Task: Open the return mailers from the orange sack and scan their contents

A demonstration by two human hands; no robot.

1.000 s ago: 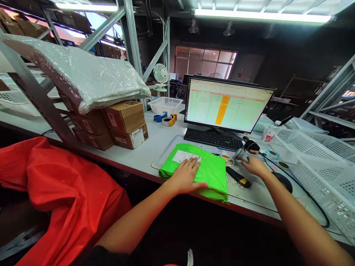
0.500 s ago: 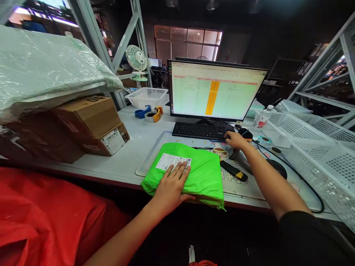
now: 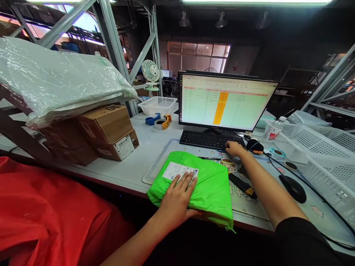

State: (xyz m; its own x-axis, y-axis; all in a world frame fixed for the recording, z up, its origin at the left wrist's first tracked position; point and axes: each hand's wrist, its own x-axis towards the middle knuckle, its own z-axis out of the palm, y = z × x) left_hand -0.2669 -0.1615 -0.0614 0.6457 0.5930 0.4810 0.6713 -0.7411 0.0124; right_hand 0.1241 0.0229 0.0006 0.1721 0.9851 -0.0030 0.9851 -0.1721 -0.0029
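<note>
A bright green plastic mailing bag [image 3: 210, 184] with a white shipping label [image 3: 173, 171] lies at the front edge of the desk, over the desk mat. My left hand [image 3: 179, 194] rests on it, fingers stretched flat across the label and the thumb by the near edge. My right hand [image 3: 235, 149] is at the right end of the black keyboard [image 3: 203, 139], fingertips bent down at its keys and holding nothing visible. Behind the keyboard, the monitor [image 3: 222, 103] displays a spreadsheet with an orange column. A black and yellow utility knife [image 3: 242, 186] lies partly behind my right forearm.
Cardboard boxes [image 3: 107, 125] and a plastic-wrapped white bundle [image 3: 69, 79] stand at left. Tape dispensers [image 3: 163, 123] sit near a white basket [image 3: 158, 106]. At right are a mouse [image 3: 293, 188], a bottle [image 3: 274, 130] and white baskets [image 3: 332, 170]. Red fabric [image 3: 55, 214] fills the lower left.
The whole view has shifted, so things appear lower and further right. My left hand stays on the bag and my right hand at the keyboard. The small outlined cell on the spreadsheet has moved.
</note>
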